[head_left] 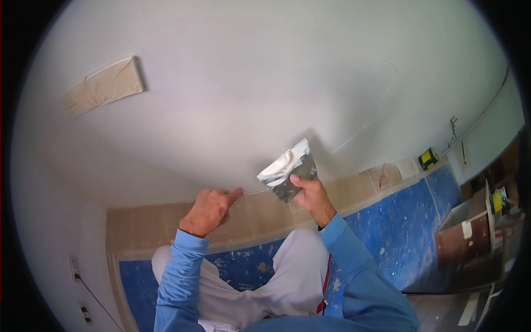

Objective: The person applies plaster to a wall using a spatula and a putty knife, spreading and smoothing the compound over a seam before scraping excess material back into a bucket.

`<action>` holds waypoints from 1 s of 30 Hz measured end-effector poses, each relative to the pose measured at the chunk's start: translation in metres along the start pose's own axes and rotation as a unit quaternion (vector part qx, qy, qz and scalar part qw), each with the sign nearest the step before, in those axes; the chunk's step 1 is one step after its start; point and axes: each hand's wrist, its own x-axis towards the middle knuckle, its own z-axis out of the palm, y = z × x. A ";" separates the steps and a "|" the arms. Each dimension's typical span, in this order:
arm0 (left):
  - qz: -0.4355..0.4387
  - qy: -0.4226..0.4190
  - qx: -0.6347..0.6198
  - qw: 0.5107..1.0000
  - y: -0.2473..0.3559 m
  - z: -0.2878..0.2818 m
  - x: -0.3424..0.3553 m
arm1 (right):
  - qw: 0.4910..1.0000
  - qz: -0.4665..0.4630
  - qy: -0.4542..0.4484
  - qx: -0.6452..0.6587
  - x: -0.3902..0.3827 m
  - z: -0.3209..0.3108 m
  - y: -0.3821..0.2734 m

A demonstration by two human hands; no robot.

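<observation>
My right hand (311, 198) grips a broad putty knife (290, 191), thumb pressed on its grey metal blade. White putty (286, 164) is heaped along the blade's upper edge, which is tilted up in front of the white wall (221, 122). My left hand (210, 212) is to the left of the knife, near the wall's base. Its index finger stretches toward the right while the other fingers curl in. Whatever those curled fingers hold, if anything, is hidden.
Beige tiles (160, 224) line the wall's foot above a paint-spattered blue floor covering (381, 243). A yellow-and-dark can (428, 159) stands by the right corner. Brown drawers (463, 239) are at right. At left are a socket with a cord (74, 268) and a paper-covered wall box (105, 86).
</observation>
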 end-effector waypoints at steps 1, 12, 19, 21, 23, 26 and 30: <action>-0.024 -0.035 0.014 0.999 -0.008 0.010 -0.006 | 1.000 -0.010 -0.005 0.014 -0.001 -0.017 -0.003; -0.196 -0.228 0.095 0.949 -0.069 -0.017 -0.055 | 0.932 0.002 0.264 0.247 -0.074 -0.270 0.102; -0.295 -0.207 0.037 0.932 -0.092 -0.012 -0.102 | 0.868 0.018 0.409 0.282 -0.037 -0.327 0.157; -0.301 -0.220 0.040 0.927 -0.090 -0.010 -0.099 | 0.890 0.000 0.384 0.246 -0.024 -0.366 0.177; -0.230 -0.230 0.031 0.945 -0.095 0.016 -0.035 | 0.936 -0.174 0.289 -0.102 -0.041 -0.446 0.152; -0.300 -0.252 0.046 0.919 -0.095 -0.002 -0.089 | 0.935 -0.083 0.340 0.058 -0.003 -0.397 0.181; -0.295 -0.241 0.050 0.923 -0.091 -0.009 -0.095 | 0.863 -0.014 0.421 0.278 0.027 -0.390 0.162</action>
